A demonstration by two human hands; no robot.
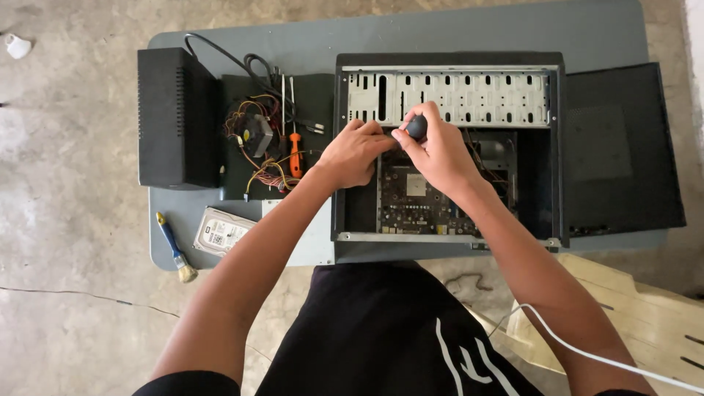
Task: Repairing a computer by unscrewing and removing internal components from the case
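Observation:
An open black computer case [546, 154] lies flat on a grey table [455, 33], with a dark motherboard [414, 198] inside. My right hand [440, 150] grips the dark round handle of a screwdriver [416, 126], held upright over the board's upper left corner. My left hand [356, 154] is curled beside it, fingertips touching the screwdriver's shaft area; the tip is hidden by my hands.
A black box unit [172, 117] stands at the left. Beside it lie a wired fan and power supply [253, 136], an orange screwdriver [295, 154], a hard drive [222, 231], a blue-handled brush [174, 248] and a silver optical drive [312, 238]. The case's side panel [620, 158] lies right.

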